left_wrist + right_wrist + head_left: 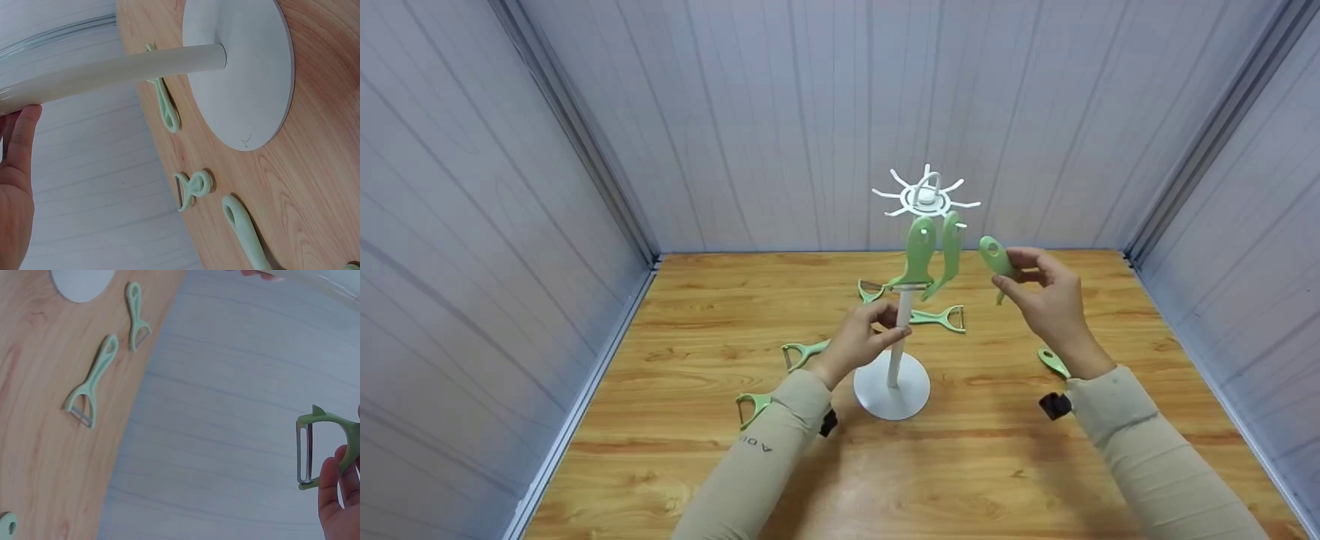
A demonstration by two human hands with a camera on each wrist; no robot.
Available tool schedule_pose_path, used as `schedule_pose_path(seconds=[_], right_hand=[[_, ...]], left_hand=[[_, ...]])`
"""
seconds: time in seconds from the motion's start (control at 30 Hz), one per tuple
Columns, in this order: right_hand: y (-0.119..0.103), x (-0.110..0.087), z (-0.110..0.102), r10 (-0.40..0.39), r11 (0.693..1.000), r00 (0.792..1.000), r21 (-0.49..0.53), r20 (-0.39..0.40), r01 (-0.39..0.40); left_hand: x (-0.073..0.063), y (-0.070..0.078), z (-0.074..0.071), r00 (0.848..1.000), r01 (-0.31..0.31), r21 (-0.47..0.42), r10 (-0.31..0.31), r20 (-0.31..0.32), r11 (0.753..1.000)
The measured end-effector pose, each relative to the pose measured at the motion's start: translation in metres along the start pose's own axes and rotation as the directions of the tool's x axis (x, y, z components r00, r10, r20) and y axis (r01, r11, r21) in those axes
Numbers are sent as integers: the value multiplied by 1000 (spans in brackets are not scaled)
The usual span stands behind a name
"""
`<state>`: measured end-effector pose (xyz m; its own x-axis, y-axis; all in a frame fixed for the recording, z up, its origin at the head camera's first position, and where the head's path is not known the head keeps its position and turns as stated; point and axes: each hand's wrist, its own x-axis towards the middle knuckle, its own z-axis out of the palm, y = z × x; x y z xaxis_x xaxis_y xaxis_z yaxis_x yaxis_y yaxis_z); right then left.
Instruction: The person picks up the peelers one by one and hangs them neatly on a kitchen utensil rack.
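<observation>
A white stand with a ring of hooks (926, 199) on top rises from a round base (892, 397). My left hand (859, 341) holds its pole (112, 76) partway up, thumb and fingers around it. Two green peelers hang from the front hooks: one peeler (919, 251) faces me, and another peeler (952, 251) hangs just to its right. To the right of the stand, my right hand (1046, 296) pinches a third green peeler (351, 433) in the air, handle hole upward. The right wrist view shows its metal blade (304, 453), apart from the stand.
More green peelers lie on the wooden table (960, 465): one peeler (937, 318) behind the base, one peeler (872, 292) further back, others on the left, such as a peeler (756, 405), and a peeler (1053, 362) beside my right wrist. Panelled walls (735, 127) enclose the table.
</observation>
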<state>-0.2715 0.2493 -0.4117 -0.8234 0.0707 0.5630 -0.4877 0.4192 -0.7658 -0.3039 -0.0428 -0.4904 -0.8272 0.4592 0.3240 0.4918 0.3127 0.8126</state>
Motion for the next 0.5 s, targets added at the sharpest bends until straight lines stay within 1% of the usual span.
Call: schedule_pose_path(seconds=[0.27,0.5], right_hand=[[-21,5,-2,-72,997,996,19,-44,73],[-41,12,-2,-160,986,984,39,-74,163]], left_hand=[[0,-1,0,1000,-4,-14,4,-2,1000],[0,0,0,1000,16,-23,-16,5,1000]])
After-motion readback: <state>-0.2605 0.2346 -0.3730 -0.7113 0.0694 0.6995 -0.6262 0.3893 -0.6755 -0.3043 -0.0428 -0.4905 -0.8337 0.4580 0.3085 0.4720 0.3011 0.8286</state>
